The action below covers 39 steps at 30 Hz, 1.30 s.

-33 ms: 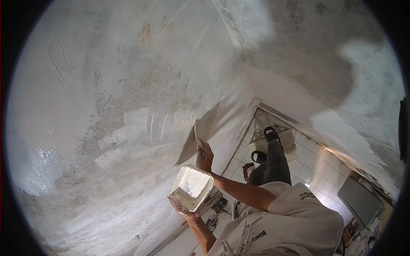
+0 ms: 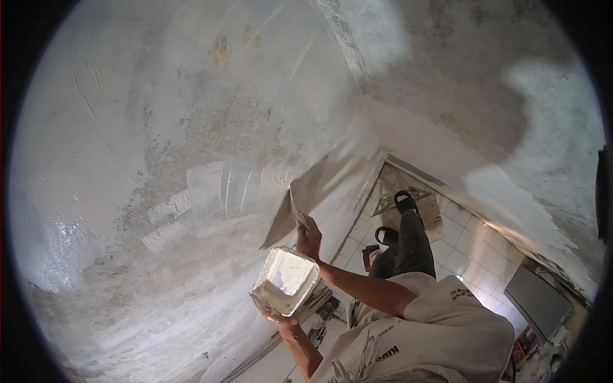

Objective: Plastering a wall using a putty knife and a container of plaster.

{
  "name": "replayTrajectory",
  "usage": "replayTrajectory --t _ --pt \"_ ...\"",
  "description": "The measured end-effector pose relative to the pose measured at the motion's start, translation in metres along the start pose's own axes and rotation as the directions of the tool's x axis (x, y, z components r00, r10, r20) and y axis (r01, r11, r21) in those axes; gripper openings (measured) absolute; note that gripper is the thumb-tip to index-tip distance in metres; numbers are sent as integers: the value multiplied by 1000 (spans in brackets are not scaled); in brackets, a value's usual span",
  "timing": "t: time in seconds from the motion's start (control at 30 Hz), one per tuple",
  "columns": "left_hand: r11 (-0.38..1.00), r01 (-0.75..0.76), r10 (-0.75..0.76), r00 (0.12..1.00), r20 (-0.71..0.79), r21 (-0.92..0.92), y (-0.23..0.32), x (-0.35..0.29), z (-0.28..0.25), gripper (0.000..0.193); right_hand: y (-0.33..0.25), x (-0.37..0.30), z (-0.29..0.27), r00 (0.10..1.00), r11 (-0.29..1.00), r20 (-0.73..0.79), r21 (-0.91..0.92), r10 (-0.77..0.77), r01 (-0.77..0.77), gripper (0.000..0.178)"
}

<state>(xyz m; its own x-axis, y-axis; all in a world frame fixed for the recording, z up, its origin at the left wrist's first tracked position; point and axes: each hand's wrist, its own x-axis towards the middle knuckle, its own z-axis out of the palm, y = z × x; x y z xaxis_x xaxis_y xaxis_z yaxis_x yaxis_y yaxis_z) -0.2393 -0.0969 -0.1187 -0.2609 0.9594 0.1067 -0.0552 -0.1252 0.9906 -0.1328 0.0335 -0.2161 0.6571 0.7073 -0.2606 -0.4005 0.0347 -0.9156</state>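
Note:
My left hand (image 2: 274,311) supports a squarish white tub (image 2: 263,281) from below, fingers at its side. Whitish filler coats the tub's rim and inside walls. My right hand (image 2: 309,236), just beyond the tub, is closed round a putty knife (image 2: 294,201). The thin blade shows nearly edge-on at the wall (image 2: 211,236), with a dark shadow beside it; whether it touches cannot be told. Left of the blade, a patch of fresh white filler (image 2: 236,185) lies in ridged strokes over the grey, stained wall.
My feet in dark sandals stand on or beside a low, spattered platform (image 2: 434,220) over a white tiled floor (image 2: 456,255). A second patchy wall (image 2: 447,70) meets the first in a corner. A grey flat panel (image 2: 536,300) and clutter stand at lower right. Long strips (image 2: 262,351) lie along the wall's foot.
My right hand and the putty knife have shifted very slightly. The tub and my left hand stay almost where they were.

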Motion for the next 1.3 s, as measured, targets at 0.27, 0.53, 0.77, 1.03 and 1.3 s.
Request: replayTrajectory --t 0.27,0.53,0.77,1.03,1.3 --pt "969 138 -166 978 -128 -205 13 0 18 57 -47 88 -39 971 967 -10 92 -237 237 35" --pt "960 129 -182 963 -201 -248 -4 -10 -1 62 0 71 -13 782 800 172 172 -599 575 34" --pt "983 -170 159 977 -145 -70 -8 -14 7 68 -7 48 -48 837 926 490 375 -245 52 24" --pt "862 124 -313 893 -324 -491 -1 -8 18 53 -58 110 -15 729 717 188 -138 -658 683 29" --pt "864 19 -211 921 -327 -502 -14 -15 5 100 -16 32 -19 607 865 627 439 -488 242 31"
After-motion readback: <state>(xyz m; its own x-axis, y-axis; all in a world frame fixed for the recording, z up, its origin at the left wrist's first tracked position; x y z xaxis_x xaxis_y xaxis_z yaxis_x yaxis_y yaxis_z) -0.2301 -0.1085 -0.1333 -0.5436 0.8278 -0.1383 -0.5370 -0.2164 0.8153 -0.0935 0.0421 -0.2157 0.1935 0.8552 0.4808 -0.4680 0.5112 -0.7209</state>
